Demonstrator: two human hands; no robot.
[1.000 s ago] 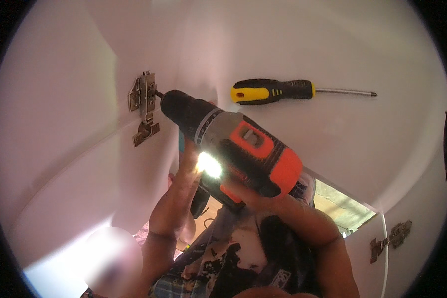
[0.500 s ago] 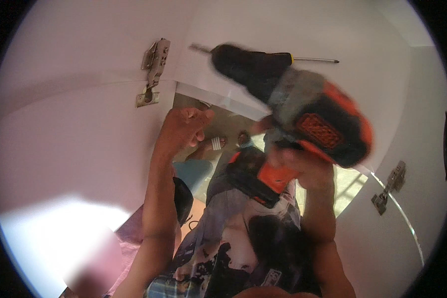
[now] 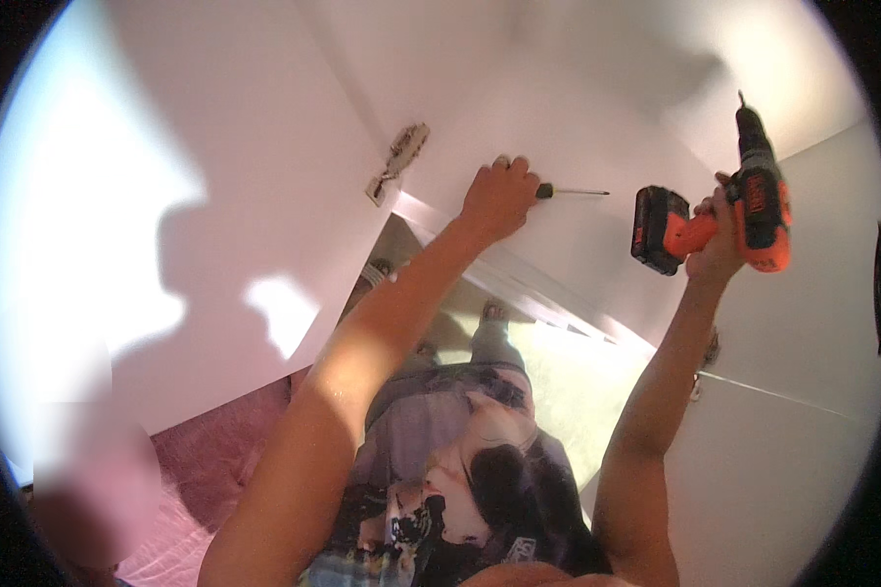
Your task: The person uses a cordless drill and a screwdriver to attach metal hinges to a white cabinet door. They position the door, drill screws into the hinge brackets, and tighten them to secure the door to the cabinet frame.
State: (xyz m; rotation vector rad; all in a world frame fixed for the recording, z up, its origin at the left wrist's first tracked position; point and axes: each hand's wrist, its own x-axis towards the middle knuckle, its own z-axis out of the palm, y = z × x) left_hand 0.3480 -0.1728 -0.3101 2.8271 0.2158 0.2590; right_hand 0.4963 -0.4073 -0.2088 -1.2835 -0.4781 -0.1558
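Note:
A cordless drill [image 3: 762, 210], orange and black with a bit in its chuck, is gripped round its handle by my right hand [image 3: 719, 240]. The drill is raised at the right, its bit pointing up and its black battery [image 3: 660, 230] turned toward the left. My left hand [image 3: 499, 201] lies on the white cabinet panel [image 3: 578, 245], its fingers curled over the dark handle of a screwdriver [image 3: 579, 192]. The screwdriver's thin metal shaft sticks out to the right; most of the handle is covered by my palm.
A metal hinge [image 3: 397, 164] joins the left white door [image 3: 264, 215] to the cabinet. Another hinge [image 3: 712, 344] sits partly behind my right forearm. At lower left is a blurred person beside pink fabric [image 3: 225, 440]. Sunlit floor [image 3: 568, 391] shows below the panel edge.
My right hand has carried the drill to the right, away from in front of me, and turned its bit upward. My left hand has reached forward onto the screwdriver. The view has shifted.

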